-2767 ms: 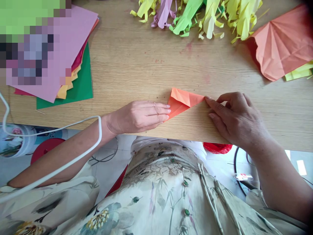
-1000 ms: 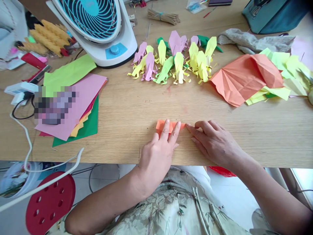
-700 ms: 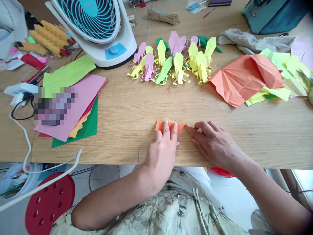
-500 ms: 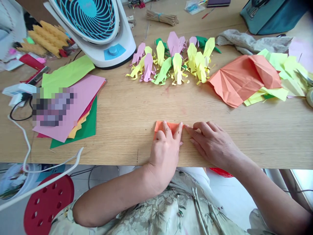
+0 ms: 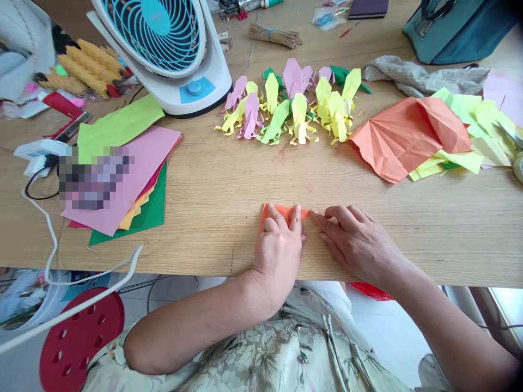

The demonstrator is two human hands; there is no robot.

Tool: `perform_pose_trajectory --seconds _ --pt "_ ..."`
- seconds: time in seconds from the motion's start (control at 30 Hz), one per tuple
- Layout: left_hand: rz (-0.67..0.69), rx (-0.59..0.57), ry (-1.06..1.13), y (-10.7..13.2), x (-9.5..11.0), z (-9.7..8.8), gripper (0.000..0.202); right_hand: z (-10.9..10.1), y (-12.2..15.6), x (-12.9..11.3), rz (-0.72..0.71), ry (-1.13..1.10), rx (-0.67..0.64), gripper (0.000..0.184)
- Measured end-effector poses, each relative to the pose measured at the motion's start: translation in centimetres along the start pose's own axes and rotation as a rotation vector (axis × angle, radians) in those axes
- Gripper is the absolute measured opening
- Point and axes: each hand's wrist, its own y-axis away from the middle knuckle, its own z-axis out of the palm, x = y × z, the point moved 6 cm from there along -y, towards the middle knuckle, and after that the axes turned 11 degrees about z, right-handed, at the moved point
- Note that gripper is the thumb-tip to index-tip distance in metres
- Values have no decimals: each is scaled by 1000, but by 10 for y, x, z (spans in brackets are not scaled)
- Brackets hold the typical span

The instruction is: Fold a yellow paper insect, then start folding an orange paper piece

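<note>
A small folded orange paper [image 5: 283, 210] lies on the wooden table [image 5: 229, 179] near its front edge. My left hand [image 5: 278, 245] lies flat over most of the paper, fingers stretched forward and pressing it down. My right hand [image 5: 355, 239] rests beside it on the right, its index fingertip touching the paper's right tip, the other fingers loosely bent on the table. Neither hand lifts the paper.
Further back are a row of folded paper figures [image 5: 292, 106] in yellow, pink and green, a creased orange sheet [image 5: 402, 136] on yellow-green sheets, a stack of coloured paper [image 5: 131, 174], a desk fan [image 5: 171, 49], a grey cloth [image 5: 417, 79] and a teal bag [image 5: 457, 24]. A white cable [image 5: 49, 239] hangs at the left; a red stool [image 5: 81, 337] stands below.
The view rose from the near table to the whole tabletop. My left hand turned from lying sideways at the paper's left tip to pressing over it from the front; the paper looks smaller.
</note>
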Motion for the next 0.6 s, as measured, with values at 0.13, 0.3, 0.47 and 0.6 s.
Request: perform_pose_trajectory --seconds 0.13,0.3,0.47,0.6 --pt "-28 -4 39 0 -4 1 61 2 1 1 8 6 -10 38" --pt "-44 9 17 0 -4 3 65 2 1 1 3 5 -5 39" --pt "-48 66 -11 2 -1 3 78 1 2 0 -16 24 17 38" --pt "-48 74 -5 4 -2 5 74 2 2 0 -19 32 18 39"
